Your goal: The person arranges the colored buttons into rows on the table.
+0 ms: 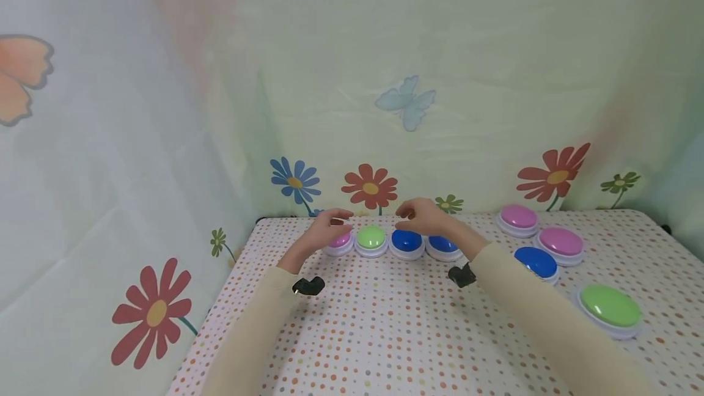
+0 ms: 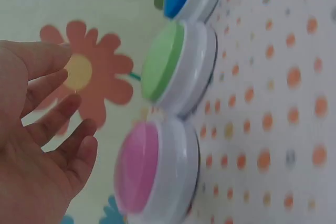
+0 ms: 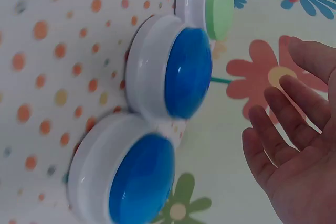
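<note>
Across the back of the table runs a row of round push buttons on white bases: a pink button (image 2: pixel 137 167), a green button (image 1: pixel 371 238), a blue button (image 1: pixel 407 241) and another blue button (image 3: pixel 143 179). My left hand (image 1: pixel 327 229) hovers above the pink one, touching nothing, its fingers loosely bent in the left wrist view. Over the blue buttons hangs my right hand (image 1: pixel 423 217), also holding nothing; its fingers are spread and relaxed in the right wrist view. Both hands are apart from the buttons, facing each other.
To the right stand more buttons: two pink, one at the back (image 1: pixel 519 217) and one nearer (image 1: pixel 561 241), a blue one (image 1: pixel 536 262) partly behind the right sleeve (image 1: pixel 539 316), and a green one (image 1: pixel 610 306). A dotted cloth (image 1: pixel 374 335) covers the table; a flowered curtain (image 1: pixel 330 78) hangs behind.
</note>
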`<state>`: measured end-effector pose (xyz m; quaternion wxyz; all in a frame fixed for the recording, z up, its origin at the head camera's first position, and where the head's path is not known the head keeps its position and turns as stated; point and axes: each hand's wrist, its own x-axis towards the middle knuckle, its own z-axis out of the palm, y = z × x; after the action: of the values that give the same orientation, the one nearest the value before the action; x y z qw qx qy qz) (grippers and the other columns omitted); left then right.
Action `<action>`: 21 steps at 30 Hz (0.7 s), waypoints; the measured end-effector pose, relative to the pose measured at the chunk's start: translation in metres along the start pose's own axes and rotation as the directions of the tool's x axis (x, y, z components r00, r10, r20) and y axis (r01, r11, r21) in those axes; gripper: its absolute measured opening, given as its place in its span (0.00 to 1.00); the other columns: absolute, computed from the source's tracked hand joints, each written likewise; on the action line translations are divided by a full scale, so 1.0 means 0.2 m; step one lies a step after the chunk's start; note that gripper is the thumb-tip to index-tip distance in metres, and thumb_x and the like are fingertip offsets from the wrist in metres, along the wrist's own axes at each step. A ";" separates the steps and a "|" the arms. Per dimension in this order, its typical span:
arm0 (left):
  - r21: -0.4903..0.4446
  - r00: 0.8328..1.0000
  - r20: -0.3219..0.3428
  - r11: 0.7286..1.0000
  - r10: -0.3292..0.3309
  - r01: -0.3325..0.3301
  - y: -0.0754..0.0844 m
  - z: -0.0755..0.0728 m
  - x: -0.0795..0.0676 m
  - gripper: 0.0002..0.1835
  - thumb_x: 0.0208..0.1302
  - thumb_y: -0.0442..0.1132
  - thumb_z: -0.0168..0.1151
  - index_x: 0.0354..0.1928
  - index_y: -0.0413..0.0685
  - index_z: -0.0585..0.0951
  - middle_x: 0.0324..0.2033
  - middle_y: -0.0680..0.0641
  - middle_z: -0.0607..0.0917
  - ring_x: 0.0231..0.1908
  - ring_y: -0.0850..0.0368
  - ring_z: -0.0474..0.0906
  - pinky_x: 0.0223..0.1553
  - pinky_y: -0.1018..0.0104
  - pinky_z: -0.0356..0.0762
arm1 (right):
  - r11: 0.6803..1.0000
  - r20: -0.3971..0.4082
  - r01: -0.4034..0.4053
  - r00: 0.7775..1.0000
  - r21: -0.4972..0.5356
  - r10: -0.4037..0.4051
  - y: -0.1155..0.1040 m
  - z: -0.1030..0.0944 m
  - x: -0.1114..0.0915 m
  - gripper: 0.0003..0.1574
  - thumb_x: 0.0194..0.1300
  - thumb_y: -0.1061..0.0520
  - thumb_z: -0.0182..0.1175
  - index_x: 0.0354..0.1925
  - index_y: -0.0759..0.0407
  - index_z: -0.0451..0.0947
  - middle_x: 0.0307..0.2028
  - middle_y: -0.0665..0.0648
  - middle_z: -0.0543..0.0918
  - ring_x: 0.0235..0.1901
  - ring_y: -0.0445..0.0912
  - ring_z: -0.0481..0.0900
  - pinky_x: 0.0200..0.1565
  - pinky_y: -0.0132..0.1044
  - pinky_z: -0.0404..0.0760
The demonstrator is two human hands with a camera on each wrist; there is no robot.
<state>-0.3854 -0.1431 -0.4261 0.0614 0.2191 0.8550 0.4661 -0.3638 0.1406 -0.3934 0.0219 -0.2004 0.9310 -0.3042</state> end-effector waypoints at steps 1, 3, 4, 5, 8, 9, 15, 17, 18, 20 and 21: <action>0.002 1.000 0.012 1.000 0.011 -0.011 0.02 0.02 0.02 0.22 0.68 0.40 0.60 0.62 0.41 0.75 0.58 0.42 0.77 0.59 0.42 0.70 0.55 0.55 0.73 | 1.000 -0.003 0.002 1.000 -0.004 -0.002 0.01 -0.02 -0.03 0.23 0.64 0.55 0.65 0.53 0.68 0.77 0.47 0.63 0.81 0.50 0.58 0.77 0.50 0.48 0.79; -0.001 0.999 0.038 0.999 0.035 -0.035 0.07 0.07 0.04 0.21 0.68 0.40 0.60 0.62 0.42 0.75 0.57 0.43 0.78 0.57 0.45 0.72 0.54 0.57 0.75 | 1.000 -0.013 -0.003 1.000 -0.006 0.003 0.03 -0.05 -0.08 0.23 0.64 0.55 0.65 0.53 0.68 0.77 0.46 0.62 0.81 0.49 0.57 0.77 0.50 0.48 0.79; -0.005 0.997 0.051 0.999 0.052 -0.052 0.09 0.10 0.05 0.21 0.69 0.39 0.60 0.61 0.41 0.76 0.56 0.43 0.78 0.56 0.46 0.73 0.53 0.58 0.75 | 1.000 -0.016 -0.005 1.000 -0.010 0.004 0.04 -0.06 -0.11 0.23 0.64 0.55 0.65 0.53 0.68 0.77 0.46 0.62 0.81 0.48 0.57 0.77 0.49 0.48 0.79; -0.007 0.996 0.066 0.998 0.063 -0.062 0.11 0.13 0.06 0.21 0.69 0.39 0.60 0.61 0.41 0.76 0.56 0.43 0.78 0.55 0.48 0.74 0.52 0.59 0.76 | 1.000 -0.019 -0.002 1.000 -0.015 0.002 0.06 -0.08 -0.14 0.22 0.64 0.55 0.65 0.52 0.67 0.78 0.45 0.62 0.81 0.48 0.57 0.77 0.49 0.48 0.79; -0.021 0.991 0.104 0.996 0.086 -0.084 0.16 0.23 0.09 0.20 0.69 0.40 0.60 0.61 0.44 0.76 0.56 0.42 0.78 0.53 0.51 0.75 0.50 0.62 0.77 | 1.000 -0.019 0.006 1.000 -0.027 -0.006 0.09 -0.12 -0.23 0.21 0.63 0.56 0.66 0.51 0.66 0.78 0.44 0.61 0.82 0.47 0.57 0.78 0.48 0.48 0.80; -0.023 0.989 0.117 0.996 0.093 -0.091 0.18 0.26 0.10 0.20 0.69 0.41 0.60 0.61 0.45 0.77 0.55 0.42 0.79 0.52 0.51 0.75 0.50 0.63 0.77 | 0.999 -0.020 0.010 1.000 -0.039 -0.011 0.11 -0.13 -0.26 0.21 0.63 0.55 0.66 0.50 0.66 0.78 0.44 0.61 0.82 0.47 0.57 0.78 0.47 0.48 0.80; -0.042 0.962 0.216 0.986 0.168 -0.163 0.31 0.46 0.16 0.20 0.70 0.42 0.59 0.61 0.45 0.76 0.55 0.42 0.79 0.52 0.53 0.75 0.50 0.67 0.76 | 0.998 -0.036 -0.009 0.999 -0.057 0.007 0.19 -0.21 -0.41 0.23 0.63 0.53 0.66 0.51 0.66 0.78 0.46 0.64 0.82 0.48 0.60 0.78 0.47 0.51 0.80; -0.053 0.949 0.252 0.982 0.191 -0.183 0.36 0.53 0.18 0.20 0.70 0.42 0.59 0.61 0.44 0.76 0.56 0.42 0.78 0.52 0.54 0.75 0.50 0.68 0.75 | 0.998 -0.048 -0.026 0.999 -0.064 0.023 0.22 -0.24 -0.46 0.24 0.63 0.52 0.66 0.52 0.66 0.78 0.47 0.65 0.81 0.49 0.60 0.77 0.47 0.52 0.79; -0.058 0.941 0.267 0.979 0.206 -0.198 0.38 0.56 0.19 0.20 0.70 0.41 0.59 0.61 0.43 0.76 0.55 0.42 0.79 0.51 0.56 0.75 0.50 0.68 0.75 | 0.997 -0.054 -0.023 0.998 -0.069 0.020 0.24 -0.26 -0.49 0.25 0.63 0.52 0.66 0.52 0.67 0.77 0.47 0.65 0.81 0.49 0.60 0.77 0.47 0.53 0.79; -0.063 0.929 0.293 0.974 0.226 -0.217 0.42 0.62 0.20 0.20 0.70 0.41 0.59 0.61 0.42 0.77 0.55 0.43 0.79 0.51 0.59 0.74 0.51 0.70 0.73 | 0.996 -0.065 -0.024 0.998 -0.085 0.018 0.26 -0.29 -0.54 0.25 0.63 0.51 0.66 0.52 0.67 0.77 0.47 0.65 0.81 0.49 0.61 0.78 0.46 0.54 0.80; -0.069 0.924 0.304 0.973 0.233 -0.222 0.44 0.65 0.21 0.20 0.70 0.41 0.59 0.60 0.41 0.77 0.54 0.44 0.79 0.50 0.60 0.74 0.51 0.70 0.73 | 0.996 -0.068 -0.028 0.997 -0.090 0.022 0.27 -0.31 -0.56 0.25 0.63 0.51 0.66 0.52 0.67 0.77 0.47 0.65 0.81 0.48 0.62 0.78 0.46 0.54 0.80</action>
<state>-0.3546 0.0163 -0.4218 0.1443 0.3862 0.7955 0.4441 -0.2894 0.2579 -0.3823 -0.0147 -0.1790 0.9466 -0.2679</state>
